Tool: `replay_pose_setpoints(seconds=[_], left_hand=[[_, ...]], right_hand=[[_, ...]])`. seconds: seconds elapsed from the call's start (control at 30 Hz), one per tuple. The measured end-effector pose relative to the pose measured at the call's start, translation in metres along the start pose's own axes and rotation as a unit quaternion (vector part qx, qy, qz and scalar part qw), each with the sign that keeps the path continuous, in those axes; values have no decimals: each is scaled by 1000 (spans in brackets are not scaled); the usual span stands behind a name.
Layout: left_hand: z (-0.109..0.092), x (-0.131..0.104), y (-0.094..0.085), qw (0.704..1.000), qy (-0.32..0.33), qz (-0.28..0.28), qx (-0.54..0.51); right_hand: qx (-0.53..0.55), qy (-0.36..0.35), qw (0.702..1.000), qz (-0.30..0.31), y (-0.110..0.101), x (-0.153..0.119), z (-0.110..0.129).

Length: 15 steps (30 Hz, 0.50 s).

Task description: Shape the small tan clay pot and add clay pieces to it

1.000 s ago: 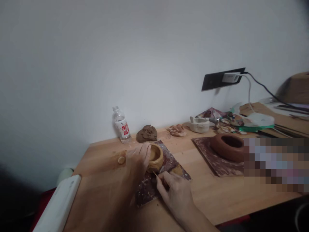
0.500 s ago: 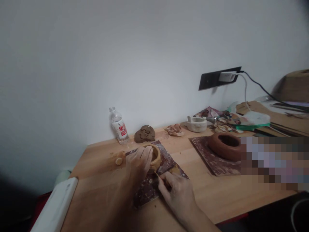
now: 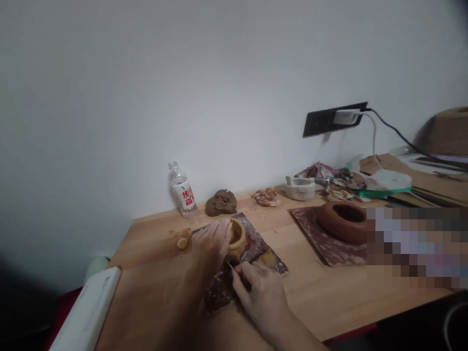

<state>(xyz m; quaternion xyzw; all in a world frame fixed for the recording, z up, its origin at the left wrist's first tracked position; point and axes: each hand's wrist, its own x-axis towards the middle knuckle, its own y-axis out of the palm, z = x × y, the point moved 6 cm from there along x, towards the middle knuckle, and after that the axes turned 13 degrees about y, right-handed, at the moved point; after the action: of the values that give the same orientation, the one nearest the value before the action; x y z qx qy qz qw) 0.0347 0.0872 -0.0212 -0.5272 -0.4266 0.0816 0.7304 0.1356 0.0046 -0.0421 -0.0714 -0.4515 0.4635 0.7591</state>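
Note:
A small yellowish clay bowl (image 3: 240,240) with a thick round rim sits on a dark, stained board (image 3: 255,236). My left hand (image 3: 212,240) grips the bowl's left side, with its fingers over the rim into the opening. Pinched in my right hand (image 3: 262,288) is a thin, pale pointed tool (image 3: 229,265); most of it is hidden by the fingers. Its tip is at the bowl's lower front wall, though whether it touches I cannot tell. Left of the board lies a small round clay piece (image 3: 182,243).
Behind the board stand a plastic bottle (image 3: 183,192), a brown clay lump (image 3: 221,203), clay scraps (image 3: 265,197) and a whitish bowl (image 3: 300,189). To the right, a reddish-brown clay ring (image 3: 341,231) rests on another board (image 3: 310,229). A white box (image 3: 89,307) is at the left edge.
My right hand and the tool have moved a little left along the bowl's lower front. The left hand keeps its hold on the bowl. The whole view has shifted slightly.

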Motion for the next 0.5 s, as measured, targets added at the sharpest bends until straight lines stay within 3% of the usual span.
replay_pose_setpoints(seconds=[0.5], left_hand=[[2, 0, -1, 1000, 10, -4, 13]], right_hand=[[-3, 11, 1000, -4, -2, 1, -7]])
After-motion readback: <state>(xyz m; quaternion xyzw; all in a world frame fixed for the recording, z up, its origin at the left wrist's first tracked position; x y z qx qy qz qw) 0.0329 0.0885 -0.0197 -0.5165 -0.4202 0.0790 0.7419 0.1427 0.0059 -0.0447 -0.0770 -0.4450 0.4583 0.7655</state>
